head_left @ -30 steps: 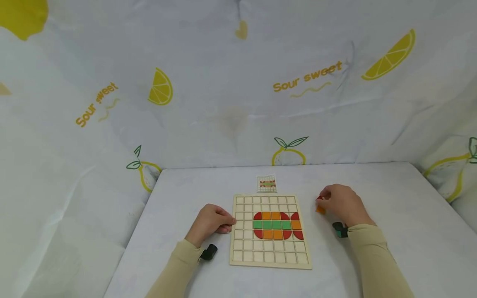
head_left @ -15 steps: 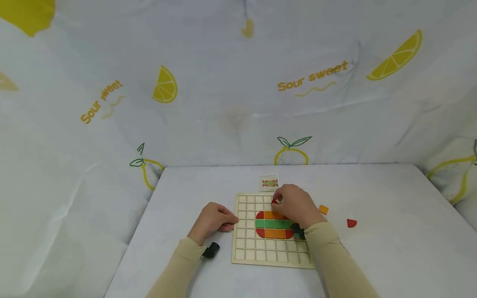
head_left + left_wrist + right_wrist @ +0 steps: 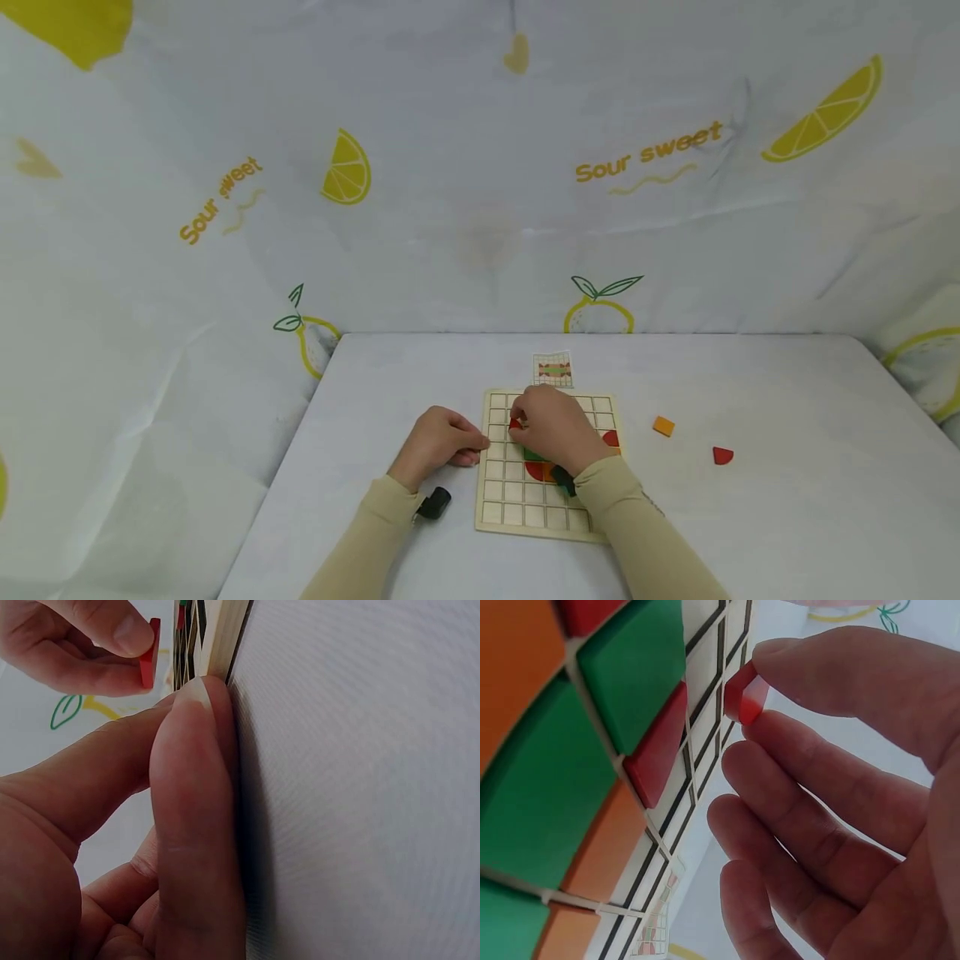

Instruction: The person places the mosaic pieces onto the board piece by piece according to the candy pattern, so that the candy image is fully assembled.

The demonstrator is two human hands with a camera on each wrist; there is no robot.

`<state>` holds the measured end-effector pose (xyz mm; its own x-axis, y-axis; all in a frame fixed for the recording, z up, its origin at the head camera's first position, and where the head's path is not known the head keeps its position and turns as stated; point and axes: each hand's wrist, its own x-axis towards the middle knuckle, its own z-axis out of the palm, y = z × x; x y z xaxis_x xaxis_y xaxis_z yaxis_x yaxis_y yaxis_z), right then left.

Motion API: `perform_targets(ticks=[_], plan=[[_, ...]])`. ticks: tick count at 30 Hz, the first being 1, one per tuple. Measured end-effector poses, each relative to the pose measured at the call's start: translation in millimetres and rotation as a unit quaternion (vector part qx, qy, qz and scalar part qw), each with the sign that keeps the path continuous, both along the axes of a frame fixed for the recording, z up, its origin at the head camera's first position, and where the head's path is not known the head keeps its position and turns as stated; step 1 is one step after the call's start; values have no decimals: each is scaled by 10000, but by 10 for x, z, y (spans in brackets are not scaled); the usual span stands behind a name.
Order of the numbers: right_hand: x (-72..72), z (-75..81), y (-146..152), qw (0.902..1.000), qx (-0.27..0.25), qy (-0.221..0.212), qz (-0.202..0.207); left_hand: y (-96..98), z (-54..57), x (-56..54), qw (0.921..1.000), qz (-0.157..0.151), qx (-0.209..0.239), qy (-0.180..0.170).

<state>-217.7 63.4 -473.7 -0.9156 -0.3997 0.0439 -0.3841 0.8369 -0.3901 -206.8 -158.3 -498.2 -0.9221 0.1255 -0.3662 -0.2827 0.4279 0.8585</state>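
A pale wooden grid board (image 3: 492, 512) lies on the table with red, orange and green tiles set in its cells, many of them hidden under my right hand and forearm. My right hand (image 3: 558, 425) is over the board's upper left part, pinching a small red rounded tile (image 3: 748, 694) between thumb and index finger. In the right wrist view this tile is close to pale cells, beyond a seated red tile (image 3: 658, 754) and green tiles. My left hand (image 3: 442, 442) holds the board's left edge, thumb and index fingertips together right at its rim.
Behind the board lies a small pattern card (image 3: 552, 369) showing a coloured grid. To the right on the white table (image 3: 795, 517) are a loose orange square tile (image 3: 663, 426) and a red rounded tile (image 3: 723, 456). A lemon-print cloth (image 3: 480, 167) hangs behind.
My right hand has carried the red tile leftward from the table's right side to over the board. Loose orange and red tiles on the right have come into sight. My left hand stays at the edge.
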Motion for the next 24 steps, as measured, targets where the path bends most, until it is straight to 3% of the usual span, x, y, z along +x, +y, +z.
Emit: perform_targets(ticks=[10, 24], plan=[[-24, -74, -55, 9998, 135, 38, 107, 0, 23, 7, 10000, 2, -1, 22], [8, -55, -74, 9997, 172, 90, 118, 3, 8, -1, 10000, 25, -2, 30]])
